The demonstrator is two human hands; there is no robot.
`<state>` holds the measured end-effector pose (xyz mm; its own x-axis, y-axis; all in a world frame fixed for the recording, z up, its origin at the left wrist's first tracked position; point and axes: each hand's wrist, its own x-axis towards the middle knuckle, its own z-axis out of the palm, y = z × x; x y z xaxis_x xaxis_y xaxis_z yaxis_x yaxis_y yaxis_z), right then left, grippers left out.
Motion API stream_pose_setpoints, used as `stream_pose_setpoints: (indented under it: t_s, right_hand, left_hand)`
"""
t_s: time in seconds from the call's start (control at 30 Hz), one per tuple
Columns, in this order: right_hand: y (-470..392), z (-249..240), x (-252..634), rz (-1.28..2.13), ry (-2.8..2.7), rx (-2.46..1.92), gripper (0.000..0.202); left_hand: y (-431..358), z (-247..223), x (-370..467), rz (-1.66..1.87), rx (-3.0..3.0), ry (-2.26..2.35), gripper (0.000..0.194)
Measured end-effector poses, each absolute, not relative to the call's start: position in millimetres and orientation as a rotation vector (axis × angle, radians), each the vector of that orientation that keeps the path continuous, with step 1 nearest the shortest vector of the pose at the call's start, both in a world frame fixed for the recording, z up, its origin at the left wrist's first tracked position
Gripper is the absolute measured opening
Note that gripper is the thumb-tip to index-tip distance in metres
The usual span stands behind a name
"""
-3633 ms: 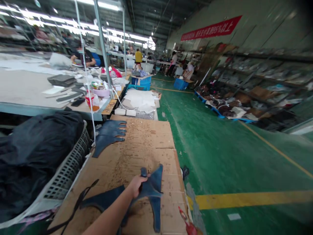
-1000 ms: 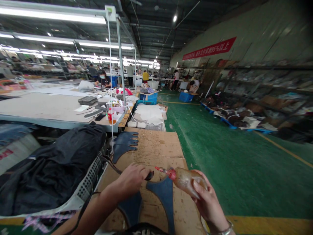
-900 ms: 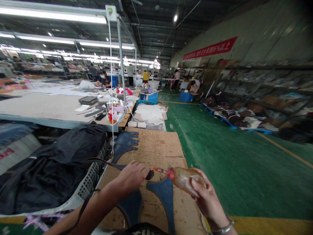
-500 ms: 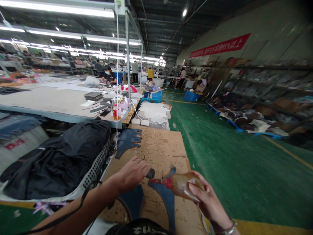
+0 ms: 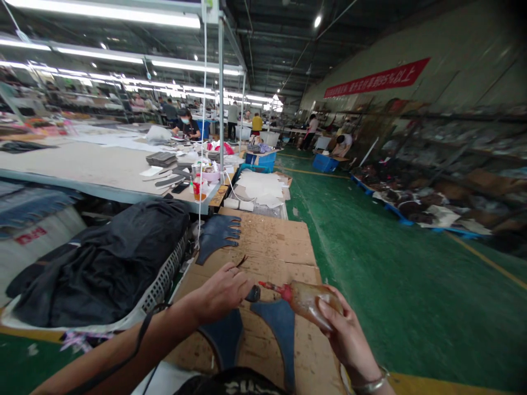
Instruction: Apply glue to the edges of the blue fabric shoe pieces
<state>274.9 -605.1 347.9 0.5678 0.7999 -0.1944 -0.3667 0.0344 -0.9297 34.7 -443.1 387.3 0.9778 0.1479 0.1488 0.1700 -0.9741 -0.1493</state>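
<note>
My right hand (image 5: 343, 323) is wrapped round a translucent brownish bottle (image 5: 315, 302) with a red nozzle, which points left above the cardboard. My left hand (image 5: 228, 288) is closed over the cardboard (image 5: 284, 241), with a thin dark strip (image 5: 242, 261) by its fingers and a small dark piece (image 5: 254, 293) at its fingertips. What its palm side holds is hidden. One blue cut piece (image 5: 228, 337) lies under my left forearm, and a second blue piece (image 5: 278, 329) lies below the nozzle. A fingered blue piece (image 5: 216, 233) rests at the far left of the cardboard.
Left of the cardboard is a white basket (image 5: 162, 277) heaped with dark cloth (image 5: 111, 252). A white cord (image 5: 201, 181) hangs by a metal post. Behind stands a large table (image 5: 82, 170) with materials and a cup (image 5: 199, 191). Several people work farther back.
The bottle nozzle has lifted off the right blue piece and tilts upward. That piece's upper tip no longer shows. The thin dark strip now shows clearly by my left fingers. The view has shifted slightly.
</note>
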Motion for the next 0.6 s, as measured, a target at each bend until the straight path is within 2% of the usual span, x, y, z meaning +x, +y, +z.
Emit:
stream_pose_setpoints:
  t_s: [0.3, 0.6]
  right_hand:
    - [-613.9, 344.8, 268.5, 1.123, -0.445, -1.213, 0.062]
    - [-606.0, 341.9, 267.2, 1.011, -0.399, -1.282, 0.058]
  left_hand:
    - [-443.7, 382.4, 31.0, -0.200, -2.964, -0.268, 0.016]
    - [-450.4, 382.9, 32.3, -0.243, -2.965, -0.305, 0.013]
